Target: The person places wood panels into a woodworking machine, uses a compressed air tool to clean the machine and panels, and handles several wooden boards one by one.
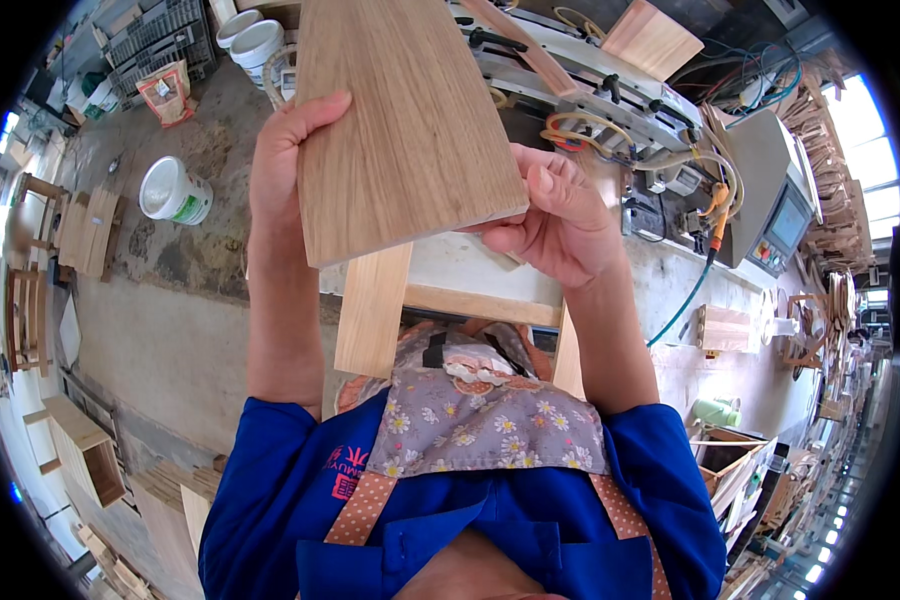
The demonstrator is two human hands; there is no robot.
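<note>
A flat brown wooden board (400, 130) is held up in front of me, its grain running lengthwise and its far end cut off by the top of the view. My left hand (295, 140) grips its left edge, thumb on the upper face and the other fingers hidden behind. At the near right corner, my right hand (560, 205) has its thumb and fingers closed about the edge. Below the board, a paler wooden plank (375, 310) lies by a white work surface (470, 265) with a wooden rail (485, 303) along its near side.
To the right stands a machine with clamps and hoses (620, 120) and a control panel (775, 235). A loose board (652, 40) rests on it. White buckets (175, 192) and a paper sack (165, 95) stand on the floor at left. Stacked wood (88, 232) lies farther left.
</note>
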